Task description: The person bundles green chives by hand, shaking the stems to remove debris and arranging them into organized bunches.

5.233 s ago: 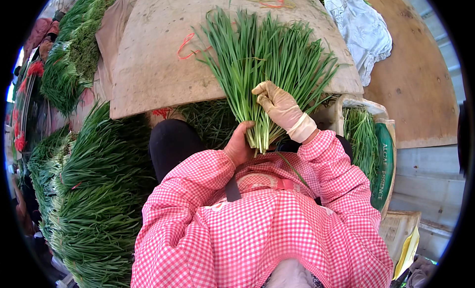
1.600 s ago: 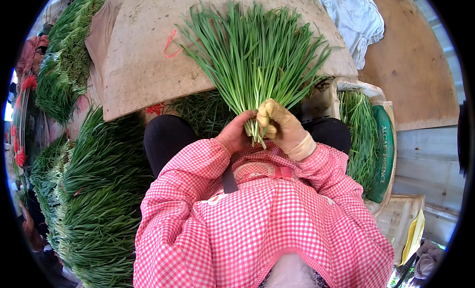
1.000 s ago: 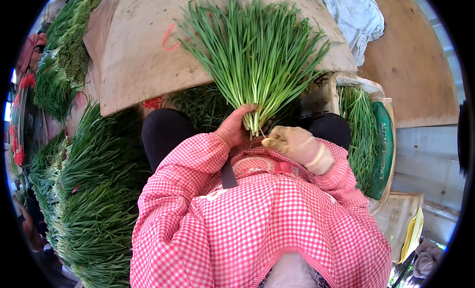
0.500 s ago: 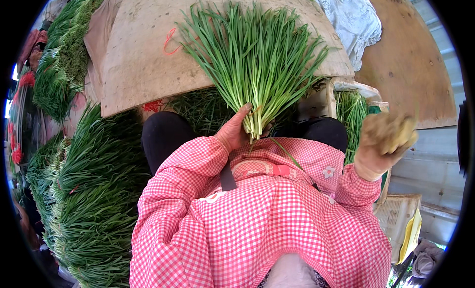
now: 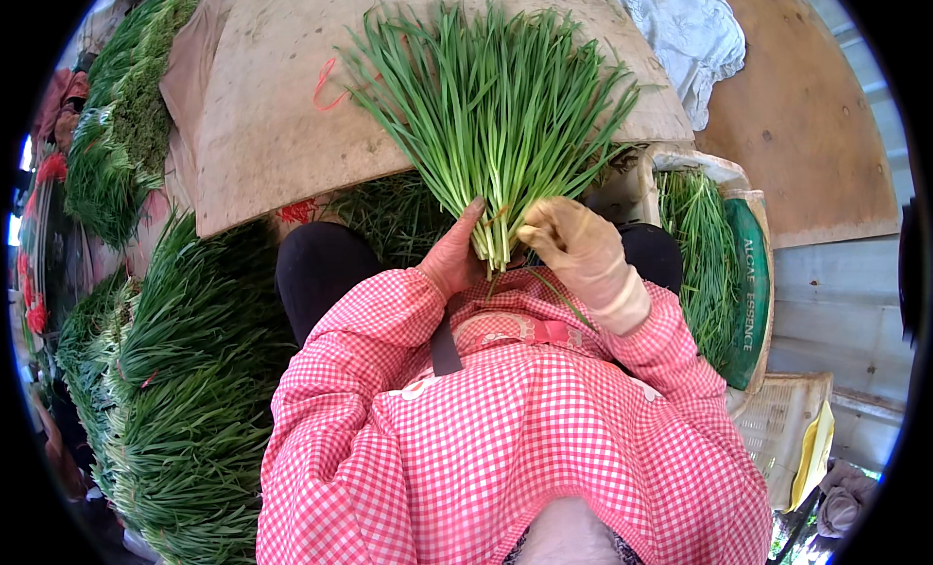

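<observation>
A fanned bunch of garlic chives (image 5: 505, 108) lies with its leaves over the near edge of the wooden board and its pale stalk ends towards my body. My left hand (image 5: 455, 252) is closed around the lower stalks, thumb on top. My right hand (image 5: 583, 254), in a dirty pale glove, is at the right side of the stalks, with thumb and fingers pinched together. Whatever is between those fingertips is too small to make out. A small brownish-orange strip (image 5: 501, 213) shows among the stalks.
A wooden board (image 5: 272, 108) spans the front, with a red string loop (image 5: 328, 87) on it. Large stacks of chives (image 5: 194, 400) fill the left. At right stand a crate of loose chives (image 5: 692, 244), a green panel (image 5: 748, 293) and a pale cloth (image 5: 680, 40).
My right hand has swung in from the far right to the chive stalks, uncovering the green panel. My left hand keeps its grip on the bunch, almost unmoved.
</observation>
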Tool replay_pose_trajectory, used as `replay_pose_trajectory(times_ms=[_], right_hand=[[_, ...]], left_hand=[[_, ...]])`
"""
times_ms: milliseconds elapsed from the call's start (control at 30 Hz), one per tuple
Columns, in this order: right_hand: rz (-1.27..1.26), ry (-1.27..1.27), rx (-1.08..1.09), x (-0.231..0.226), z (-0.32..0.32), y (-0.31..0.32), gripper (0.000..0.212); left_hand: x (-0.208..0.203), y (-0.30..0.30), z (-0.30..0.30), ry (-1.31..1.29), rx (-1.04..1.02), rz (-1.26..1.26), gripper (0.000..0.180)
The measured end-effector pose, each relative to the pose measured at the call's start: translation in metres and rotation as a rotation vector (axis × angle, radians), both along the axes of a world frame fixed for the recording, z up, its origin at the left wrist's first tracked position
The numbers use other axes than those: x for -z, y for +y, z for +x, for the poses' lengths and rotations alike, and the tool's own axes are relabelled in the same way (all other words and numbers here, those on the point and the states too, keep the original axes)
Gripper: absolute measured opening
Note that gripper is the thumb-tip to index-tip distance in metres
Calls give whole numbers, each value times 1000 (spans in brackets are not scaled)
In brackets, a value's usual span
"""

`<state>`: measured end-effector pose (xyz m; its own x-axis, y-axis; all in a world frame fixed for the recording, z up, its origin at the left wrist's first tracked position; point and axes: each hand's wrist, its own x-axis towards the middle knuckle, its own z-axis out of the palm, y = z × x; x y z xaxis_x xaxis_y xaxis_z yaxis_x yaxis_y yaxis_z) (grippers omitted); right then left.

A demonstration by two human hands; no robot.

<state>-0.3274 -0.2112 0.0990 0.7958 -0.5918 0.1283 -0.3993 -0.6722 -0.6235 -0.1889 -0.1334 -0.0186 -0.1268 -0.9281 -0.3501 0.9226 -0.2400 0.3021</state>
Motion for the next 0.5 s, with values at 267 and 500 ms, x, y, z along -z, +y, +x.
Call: replay_pose_trajectory(times_ms=[267, 500], right_hand=[[263, -60, -196, 50, 20, -11, 7], [1433, -43, -648, -18, -25, -2, 9]], left_hand=[[3, -4, -3, 1, 0, -13, 68], [-7, -2, -1, -40, 25, -18, 68]])
